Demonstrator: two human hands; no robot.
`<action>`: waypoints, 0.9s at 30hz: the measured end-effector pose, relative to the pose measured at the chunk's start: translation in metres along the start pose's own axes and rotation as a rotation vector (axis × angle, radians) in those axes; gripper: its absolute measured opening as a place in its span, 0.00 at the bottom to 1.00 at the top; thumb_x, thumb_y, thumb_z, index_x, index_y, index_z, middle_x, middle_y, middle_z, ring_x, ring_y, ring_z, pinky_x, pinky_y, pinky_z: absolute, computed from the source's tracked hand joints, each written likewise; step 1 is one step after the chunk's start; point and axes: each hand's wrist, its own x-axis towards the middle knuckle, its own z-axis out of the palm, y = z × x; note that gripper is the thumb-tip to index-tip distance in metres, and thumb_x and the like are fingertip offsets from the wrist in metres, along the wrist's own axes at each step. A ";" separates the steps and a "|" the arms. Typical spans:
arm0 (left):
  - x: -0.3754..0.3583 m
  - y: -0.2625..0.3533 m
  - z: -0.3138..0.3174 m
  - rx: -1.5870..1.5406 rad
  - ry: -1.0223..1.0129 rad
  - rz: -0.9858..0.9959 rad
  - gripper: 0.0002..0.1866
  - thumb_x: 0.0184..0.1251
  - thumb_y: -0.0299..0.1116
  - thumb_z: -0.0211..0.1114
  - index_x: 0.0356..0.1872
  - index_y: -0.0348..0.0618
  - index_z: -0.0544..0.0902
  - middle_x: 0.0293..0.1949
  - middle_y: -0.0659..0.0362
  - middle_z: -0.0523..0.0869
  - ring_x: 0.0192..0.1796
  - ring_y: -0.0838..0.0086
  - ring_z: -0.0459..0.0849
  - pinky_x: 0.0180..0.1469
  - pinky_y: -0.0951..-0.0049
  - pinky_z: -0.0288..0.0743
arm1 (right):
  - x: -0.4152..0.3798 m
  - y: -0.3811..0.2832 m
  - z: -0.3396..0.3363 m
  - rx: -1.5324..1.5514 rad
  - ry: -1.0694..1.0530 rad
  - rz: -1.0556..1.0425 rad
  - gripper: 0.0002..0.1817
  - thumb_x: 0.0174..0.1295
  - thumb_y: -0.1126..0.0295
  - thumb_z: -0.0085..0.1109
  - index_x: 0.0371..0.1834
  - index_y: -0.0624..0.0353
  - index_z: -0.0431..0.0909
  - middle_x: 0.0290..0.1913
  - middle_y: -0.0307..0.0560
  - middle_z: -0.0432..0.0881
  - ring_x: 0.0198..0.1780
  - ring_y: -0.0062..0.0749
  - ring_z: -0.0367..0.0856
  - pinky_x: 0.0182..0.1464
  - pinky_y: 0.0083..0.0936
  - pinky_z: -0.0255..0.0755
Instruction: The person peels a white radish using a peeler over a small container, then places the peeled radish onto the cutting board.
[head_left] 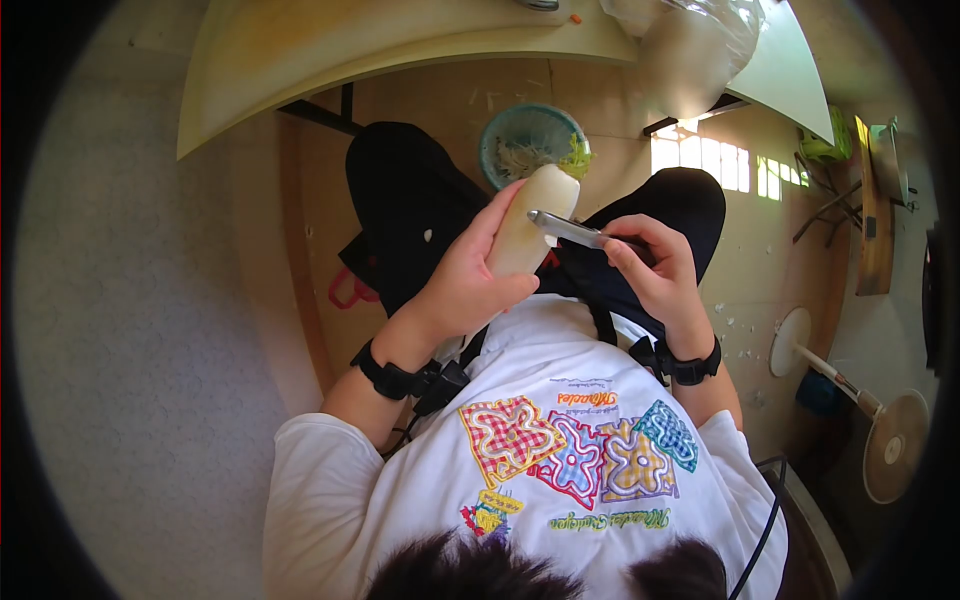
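My left hand (462,268) is wrapped round a thick white daikon radish (532,228), tilted up and away from me above my lap. Pale green leaf stubs (576,158) show at its far end. In my right hand (655,270) is a metal peeler (572,230), its head lying against the right side of the radish. Below the radish's far end, a light blue basin (498,135) on the floor between my knees holds pale, thin peelings. A small white scrap (428,236) rests on my left trouser leg.
A pale table (420,50) crosses ahead of my knees, with a small orange piece (575,19) and a clear plastic bag (735,30) on it. A fan (893,445) stands at the right. White scraps (745,355) dot the floor. A pink strap (350,290) lies by my left leg.
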 end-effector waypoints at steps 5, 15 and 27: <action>-0.001 0.002 -0.002 0.048 0.007 0.038 0.47 0.56 0.18 0.61 0.79 0.41 0.50 0.60 0.60 0.75 0.45 0.85 0.77 0.39 0.84 0.75 | 0.000 0.003 -0.001 -0.038 -0.003 0.015 0.07 0.69 0.75 0.61 0.46 0.67 0.80 0.36 0.37 0.82 0.36 0.13 0.76 0.38 0.12 0.70; -0.004 0.013 0.002 -0.095 0.017 -0.141 0.48 0.55 0.21 0.63 0.79 0.44 0.51 0.58 0.57 0.78 0.33 0.86 0.77 0.29 0.83 0.73 | 0.003 -0.004 -0.004 -0.049 -0.027 0.002 0.08 0.69 0.75 0.61 0.46 0.67 0.80 0.36 0.38 0.82 0.35 0.15 0.77 0.39 0.14 0.71; -0.006 0.025 0.007 -0.025 0.046 -0.183 0.48 0.55 0.18 0.60 0.79 0.45 0.51 0.54 0.60 0.78 0.36 0.85 0.77 0.31 0.83 0.73 | 0.009 -0.009 0.001 -0.001 0.010 -0.015 0.08 0.67 0.73 0.64 0.42 0.68 0.82 0.34 0.40 0.85 0.36 0.13 0.78 0.38 0.13 0.71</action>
